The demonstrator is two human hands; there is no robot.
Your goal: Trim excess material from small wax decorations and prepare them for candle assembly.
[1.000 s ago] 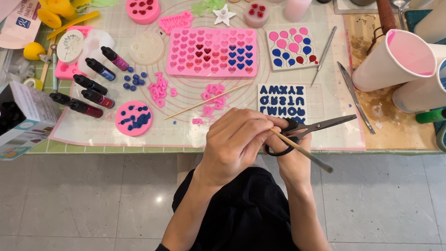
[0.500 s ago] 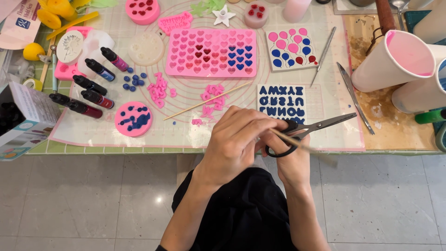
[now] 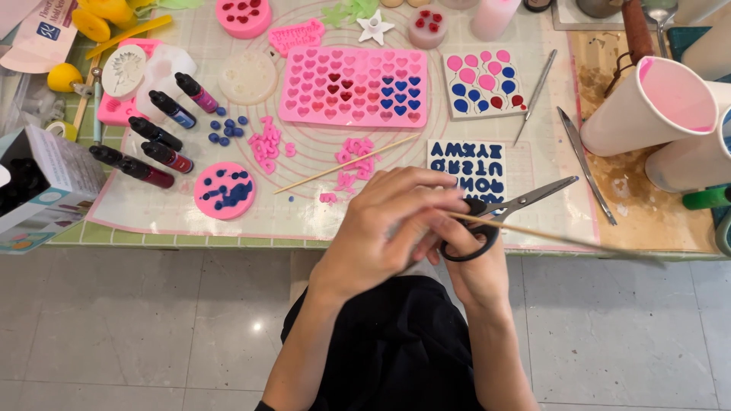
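Observation:
My left hand [image 3: 388, 221] is closed on a thin wooden skewer [image 3: 563, 240], which runs out to the right past the table's front edge and is blurred. My right hand [image 3: 476, 266] sits just under and behind it. Its fingers are through the black handles of a pair of scissors [image 3: 533, 199], whose blades point up and to the right, slightly parted. Both hands hover over the table's near edge, in front of a dark blue letter mould [image 3: 466, 166].
On the mat lie a pink heart mould [image 3: 354, 85], a balloon mould [image 3: 486, 82], a round pink mould [image 3: 224, 190], a second skewer [image 3: 343, 165], loose pink and blue pieces and several dye bottles [image 3: 164, 144]. White cups [image 3: 647, 106] stand right, a box [image 3: 46, 183] left, metal tools [image 3: 582, 164] between.
The skewer has swung from pointing down-right near the scissors to stretching far out to the right. The scissors and my right hand have stayed about where they were.

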